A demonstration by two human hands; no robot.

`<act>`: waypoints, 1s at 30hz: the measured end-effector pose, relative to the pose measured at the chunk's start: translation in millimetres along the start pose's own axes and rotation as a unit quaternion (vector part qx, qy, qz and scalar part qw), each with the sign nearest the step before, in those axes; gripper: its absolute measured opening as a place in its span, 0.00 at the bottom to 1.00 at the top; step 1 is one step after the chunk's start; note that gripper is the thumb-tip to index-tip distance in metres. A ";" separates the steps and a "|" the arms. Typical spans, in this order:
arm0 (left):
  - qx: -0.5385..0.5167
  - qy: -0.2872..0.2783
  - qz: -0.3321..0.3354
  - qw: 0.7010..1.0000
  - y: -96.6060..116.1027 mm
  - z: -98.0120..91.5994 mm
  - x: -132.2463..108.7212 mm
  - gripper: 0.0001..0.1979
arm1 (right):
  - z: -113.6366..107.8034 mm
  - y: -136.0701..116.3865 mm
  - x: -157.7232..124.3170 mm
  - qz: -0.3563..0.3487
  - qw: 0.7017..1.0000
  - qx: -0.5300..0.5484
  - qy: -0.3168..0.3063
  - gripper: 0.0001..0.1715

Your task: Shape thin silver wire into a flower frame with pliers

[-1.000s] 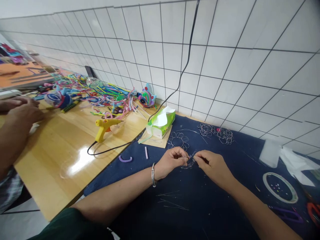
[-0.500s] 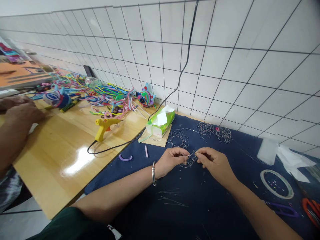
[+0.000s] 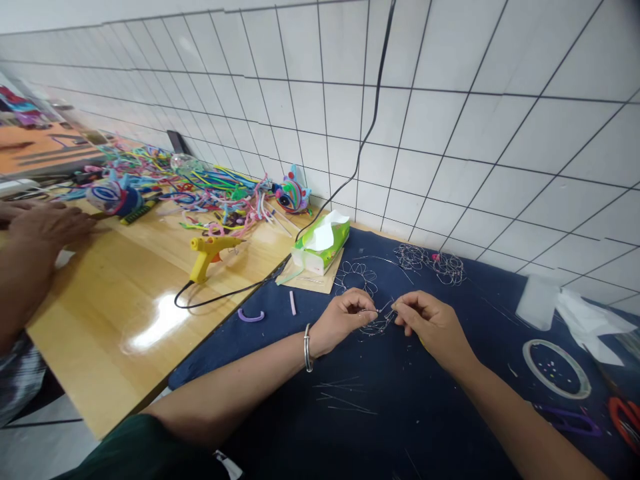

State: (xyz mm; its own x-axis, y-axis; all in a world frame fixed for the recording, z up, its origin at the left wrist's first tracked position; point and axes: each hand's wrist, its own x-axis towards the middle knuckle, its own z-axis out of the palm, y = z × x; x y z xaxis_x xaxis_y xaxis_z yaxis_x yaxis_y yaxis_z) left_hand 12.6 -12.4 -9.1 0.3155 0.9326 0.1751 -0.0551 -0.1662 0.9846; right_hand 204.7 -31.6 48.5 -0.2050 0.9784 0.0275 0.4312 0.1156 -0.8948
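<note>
A looped wire piece (image 3: 381,325) of thin silvery wire is held between my two hands over the dark blue cloth (image 3: 400,413). My left hand (image 3: 346,320), with a silver bangle on the wrist, pinches it from the left side. From the right, my right hand (image 3: 429,325) pinches its wire with thumb and fingertips. A flower-shaped wire loop (image 3: 356,277) lies just behind my hands. Several straight wire lengths (image 3: 345,395) rest on the cloth in front of them.
A yellow glue gun (image 3: 204,259) stands on the wooden table at left, near a tissue pack (image 3: 323,245). Tangled wire loops (image 3: 447,267) lie by the wall. At right are a ring-shaped dish (image 3: 556,369) and orange-handled scissors (image 3: 625,423). A co-worker's hands (image 3: 47,223) are far left.
My right hand has shifted slightly and its fingers have turned at the wire. My left fingers have tilted a little. The co-worker's hand at far left has moved slightly.
</note>
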 end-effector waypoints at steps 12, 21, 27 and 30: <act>-0.039 -0.034 -0.054 0.997 2.3 3.7 -2.4 0.09 | -0.5 -0.4 0.8 -0.016 0.998 -0.054 -0.014 0.13; -0.056 -0.031 -0.049 0.997 2.9 4.7 -2.7 0.09 | -0.5 0.1 3.5 0.042 0.992 -0.027 -0.112 0.13; -0.039 -0.032 -0.037 0.998 1.8 3.4 -2.7 0.07 | -1.7 2.0 5.1 0.046 0.993 -0.027 -0.110 0.13; 0.009 -0.030 -0.005 1.000 1.8 1.9 -2.7 0.06 | -1.7 2.6 4.8 0.048 0.992 -0.036 -0.109 0.14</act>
State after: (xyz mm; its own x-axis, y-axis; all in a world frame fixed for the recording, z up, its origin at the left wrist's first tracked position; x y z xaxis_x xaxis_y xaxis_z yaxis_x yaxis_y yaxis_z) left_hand 13.4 -15.8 -7.8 0.3717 0.9135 0.1651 -0.0357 -0.1637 0.9859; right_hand 206.4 -26.3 47.0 -0.3418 0.9260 -0.1605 0.5174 0.0428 -0.8547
